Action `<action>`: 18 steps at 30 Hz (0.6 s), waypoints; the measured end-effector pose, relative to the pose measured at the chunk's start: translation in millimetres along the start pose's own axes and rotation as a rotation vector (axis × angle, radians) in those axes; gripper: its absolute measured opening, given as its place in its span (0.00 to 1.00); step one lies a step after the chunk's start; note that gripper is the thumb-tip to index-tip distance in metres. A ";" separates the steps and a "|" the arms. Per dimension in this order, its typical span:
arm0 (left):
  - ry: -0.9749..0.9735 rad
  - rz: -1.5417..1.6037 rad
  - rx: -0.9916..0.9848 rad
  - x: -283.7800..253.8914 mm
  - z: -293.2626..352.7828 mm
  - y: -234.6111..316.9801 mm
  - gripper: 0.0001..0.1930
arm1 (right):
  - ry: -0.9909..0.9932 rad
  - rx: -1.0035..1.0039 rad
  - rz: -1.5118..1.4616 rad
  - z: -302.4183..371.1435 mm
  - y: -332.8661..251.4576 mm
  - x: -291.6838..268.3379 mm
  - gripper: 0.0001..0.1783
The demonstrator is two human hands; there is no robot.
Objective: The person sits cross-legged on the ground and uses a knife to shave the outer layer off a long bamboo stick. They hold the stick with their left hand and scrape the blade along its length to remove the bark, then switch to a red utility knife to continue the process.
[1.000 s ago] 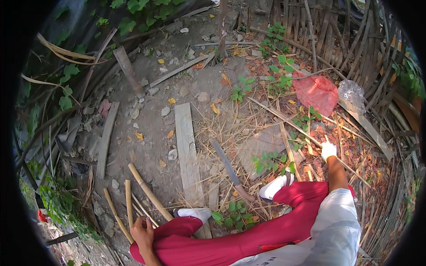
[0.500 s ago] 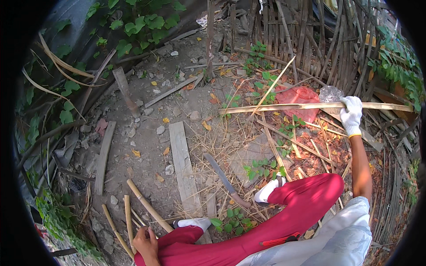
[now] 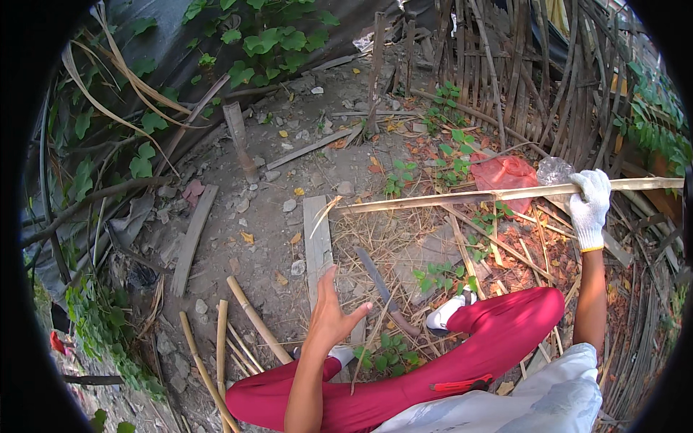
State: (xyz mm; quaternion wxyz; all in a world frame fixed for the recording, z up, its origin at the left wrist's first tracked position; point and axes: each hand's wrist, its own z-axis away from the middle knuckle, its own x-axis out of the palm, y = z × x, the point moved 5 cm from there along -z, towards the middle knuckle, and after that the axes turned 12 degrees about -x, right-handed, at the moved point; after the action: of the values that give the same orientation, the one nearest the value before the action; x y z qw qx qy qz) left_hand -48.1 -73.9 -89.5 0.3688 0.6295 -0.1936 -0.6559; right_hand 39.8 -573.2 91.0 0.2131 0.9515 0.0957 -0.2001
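Note:
My right hand, in a white knitted glove, is closed around a long split bamboo strip toward its right end. The strip lies nearly level across the view, and a frayed sliver curls at its left tip, over a grey wooden plank. Bare and held above my lap, my left hand has its fingers stretched and thumb apart, holding nothing. Beyond that hand, a machete with a wooden handle rests on the ground, just right of the plank.
A red-handled tool lies on my lap. Several bamboo poles rest by my left knee. A red mesh bag and clear plastic lie beyond the strip. A stick fence stands at the back right.
My left hand has risen from beside my left knee and opened out in front. The bamboo strip has shifted left and nearer. The thin piece slanting across it no longer shows there.

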 end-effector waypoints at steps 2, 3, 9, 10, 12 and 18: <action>-0.011 -0.019 -0.018 20.5 -19.4 -25.2 0.52 | 0.030 -0.021 -0.022 -3.8 -3.8 -4.5 0.16; 0.018 -0.052 0.014 30.4 -25.7 -40.2 0.53 | 0.045 -0.028 -0.021 -3.0 2.2 -8.0 0.16; -0.305 -0.336 -0.230 69.4 -19.6 -90.8 0.53 | -0.118 0.136 0.210 36.4 68.6 -32.9 0.14; -0.371 -0.431 -0.280 81.3 -21.3 -106.7 0.54 | -0.123 0.160 0.263 41.4 74.1 -38.8 0.14; -0.516 -0.428 -0.358 121.2 -20.3 -157.5 0.54 | -0.207 0.320 0.285 52.6 85.3 -45.7 0.14; -0.748 -0.360 -0.293 198.0 -7.2 -242.2 0.41 | -0.420 0.708 0.157 101.1 98.9 -39.2 0.14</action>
State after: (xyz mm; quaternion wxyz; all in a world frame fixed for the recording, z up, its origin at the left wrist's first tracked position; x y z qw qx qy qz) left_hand -86.4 -58.3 -399.7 0.2385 0.3135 -0.1059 -0.9130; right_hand -3.5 -710.0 60.0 -0.0977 0.9090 -0.0975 -0.3932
